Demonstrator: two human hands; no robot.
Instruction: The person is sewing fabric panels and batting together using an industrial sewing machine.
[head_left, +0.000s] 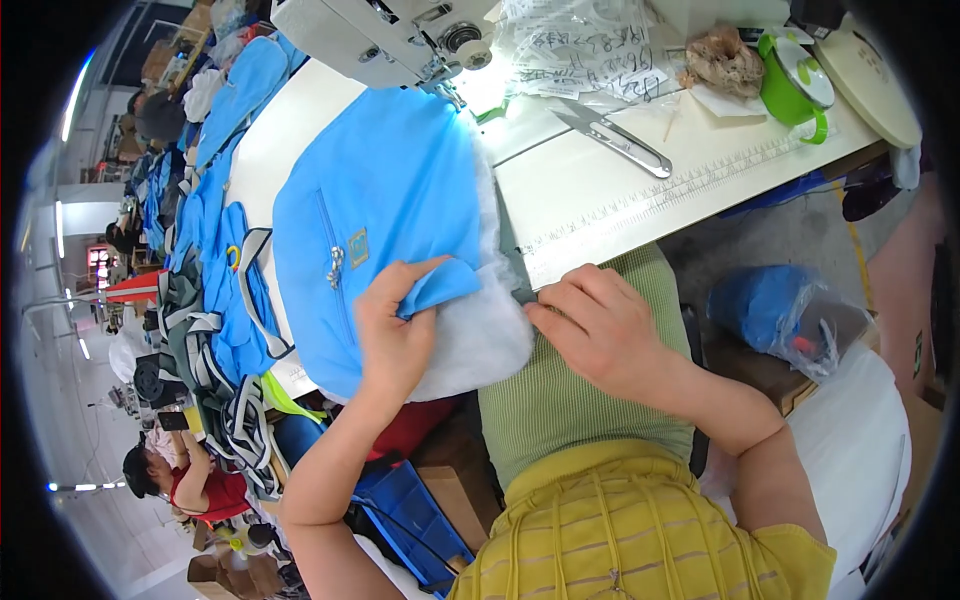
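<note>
A light-blue fabric bag piece [390, 190], with a zipper, metal pull and gold-coloured patch, lies over white fluffy wadding [465, 345] under the sewing machine head [390, 35]. My left hand [395, 340] is closed on a folded flap of the blue fabric [445, 285] near its lower right part. My right hand [595, 330] has curled fingers at the wadding's right edge, pinched on a dark grey strip [522, 294] that runs up alongside the piece; its fingertips are partly hidden.
Thread snips [635, 150], a printed ruler, plastic bags [560, 50] and a green mug [780, 90] are on the white table [600, 210]. Blue pieces and straps [215, 340] heap at left. A bagged blue bundle [765, 310] sits at right. Another person [205, 485] works at lower left.
</note>
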